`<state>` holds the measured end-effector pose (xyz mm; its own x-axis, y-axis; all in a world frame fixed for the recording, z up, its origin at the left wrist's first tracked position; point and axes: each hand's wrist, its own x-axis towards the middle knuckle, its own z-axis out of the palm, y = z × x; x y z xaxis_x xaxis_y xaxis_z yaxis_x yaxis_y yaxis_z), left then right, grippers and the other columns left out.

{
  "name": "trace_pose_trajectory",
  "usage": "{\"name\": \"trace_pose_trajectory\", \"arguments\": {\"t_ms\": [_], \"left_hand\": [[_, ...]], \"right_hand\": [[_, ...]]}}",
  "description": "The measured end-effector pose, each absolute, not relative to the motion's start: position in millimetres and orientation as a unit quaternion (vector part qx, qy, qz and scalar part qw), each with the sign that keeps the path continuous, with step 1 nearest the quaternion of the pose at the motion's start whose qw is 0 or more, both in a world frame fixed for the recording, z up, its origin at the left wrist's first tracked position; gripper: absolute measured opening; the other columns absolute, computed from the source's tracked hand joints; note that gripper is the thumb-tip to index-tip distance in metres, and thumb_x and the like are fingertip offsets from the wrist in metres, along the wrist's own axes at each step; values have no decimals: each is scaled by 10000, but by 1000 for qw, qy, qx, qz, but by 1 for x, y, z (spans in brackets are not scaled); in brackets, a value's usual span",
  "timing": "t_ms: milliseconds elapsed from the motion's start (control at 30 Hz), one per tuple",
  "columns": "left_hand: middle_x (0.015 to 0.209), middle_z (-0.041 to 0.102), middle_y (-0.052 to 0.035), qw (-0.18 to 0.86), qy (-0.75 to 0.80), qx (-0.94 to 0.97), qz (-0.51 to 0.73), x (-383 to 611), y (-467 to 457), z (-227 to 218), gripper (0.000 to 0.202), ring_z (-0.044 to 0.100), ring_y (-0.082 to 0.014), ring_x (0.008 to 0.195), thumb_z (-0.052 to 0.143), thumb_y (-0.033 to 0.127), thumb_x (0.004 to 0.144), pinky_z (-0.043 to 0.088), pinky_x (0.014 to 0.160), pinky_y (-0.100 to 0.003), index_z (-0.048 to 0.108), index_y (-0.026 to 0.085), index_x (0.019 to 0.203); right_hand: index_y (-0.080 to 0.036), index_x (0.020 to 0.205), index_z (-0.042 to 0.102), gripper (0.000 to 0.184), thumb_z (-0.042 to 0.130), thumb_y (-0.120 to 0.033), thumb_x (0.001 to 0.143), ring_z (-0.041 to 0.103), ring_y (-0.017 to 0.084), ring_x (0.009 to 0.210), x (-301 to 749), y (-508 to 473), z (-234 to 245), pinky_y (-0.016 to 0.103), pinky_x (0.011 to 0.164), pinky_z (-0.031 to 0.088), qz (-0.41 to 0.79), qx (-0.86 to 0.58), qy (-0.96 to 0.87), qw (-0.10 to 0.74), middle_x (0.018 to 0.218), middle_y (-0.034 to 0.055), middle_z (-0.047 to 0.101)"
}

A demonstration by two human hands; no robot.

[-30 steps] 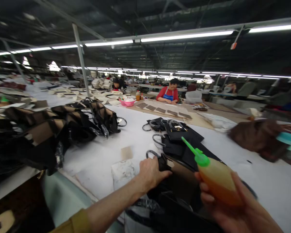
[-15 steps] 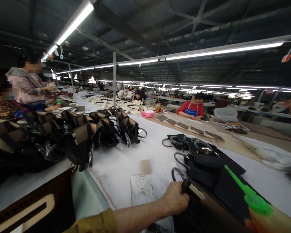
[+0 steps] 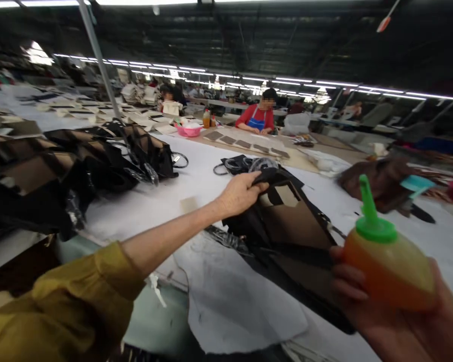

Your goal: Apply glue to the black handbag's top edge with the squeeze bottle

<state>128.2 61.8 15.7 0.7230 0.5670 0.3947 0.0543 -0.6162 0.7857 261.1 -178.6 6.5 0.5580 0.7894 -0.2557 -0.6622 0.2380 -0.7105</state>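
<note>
Now the left hand (image 3: 239, 195) pinches a black handbag (image 3: 283, 221); the right hand (image 3: 400, 327) grips a squeeze bottle (image 3: 387, 266).
Fingers curl over the bag's top edge, held up above the white table (image 3: 136, 221); the bottle's green nozzle (image 3: 367, 201) points upward.

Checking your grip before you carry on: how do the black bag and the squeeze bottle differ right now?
The black bag is dark with a tan inner panel, while the squeeze bottle is see-through orange-yellow with a green nozzle cap. The bag is gripped at its top edge by the left hand; the bottle rests upright in the right hand. Both are held in a hand.
</note>
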Motion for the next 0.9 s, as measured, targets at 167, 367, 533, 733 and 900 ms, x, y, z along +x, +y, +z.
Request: {"name": "trace_pose_trajectory", "arguments": {"t_ms": [167, 367, 533, 733, 900], "left_hand": [[674, 496, 30, 382, 132, 874, 269, 129, 71, 54, 143, 467, -120, 677, 457, 227, 794, 373, 641, -219, 564, 137, 765], [654, 514, 32, 366, 140, 915, 94, 115, 87, 75, 209, 445, -98, 591, 530, 322, 769, 350, 575, -215, 607, 128, 783], [669, 556, 26, 325, 119, 936, -63, 99, 94, 75, 265, 469, -107, 612, 541, 371, 763, 362, 573, -201, 648, 130, 795], [788, 652, 8, 264, 141, 934, -196, 96, 91, 86, 290, 532, -135, 692, 566, 360, 739, 399, 615, -190, 679, 164, 920], [702, 641, 9, 277, 129, 917, -257, 103, 87, 74, 226, 519, -125, 592, 566, 304, 714, 395, 534, -188, 680, 151, 835]], "right_hand": [[-272, 1168, 604, 381, 506, -476, 861, 542, 177, 554, 238, -179, 37, 291, 477, 534, 451, -403, 29, 796, 943, 136, 616], [-255, 1017, 650, 371, 488, -522, 818, 468, 150, 460, 224, -179, 40, 242, 351, 448, 479, -394, 89, 780, 835, 125, 611], [-173, 1002, 632, 499, 637, -576, 708, 426, 124, 439, 221, -179, 29, 194, 315, 392, 519, -406, 156, 736, 786, 121, 599], [-186, 1044, 590, 488, 731, -496, 695, 514, 172, 516, 247, -194, 10, 197, 369, 439, 464, -527, 48, 711, 721, 86, 606], [-235, 1137, 512, 493, 688, -487, 751, 522, 183, 578, 262, -199, 11, 215, 434, 437, 362, -604, -203, 680, 765, 51, 624]]}}
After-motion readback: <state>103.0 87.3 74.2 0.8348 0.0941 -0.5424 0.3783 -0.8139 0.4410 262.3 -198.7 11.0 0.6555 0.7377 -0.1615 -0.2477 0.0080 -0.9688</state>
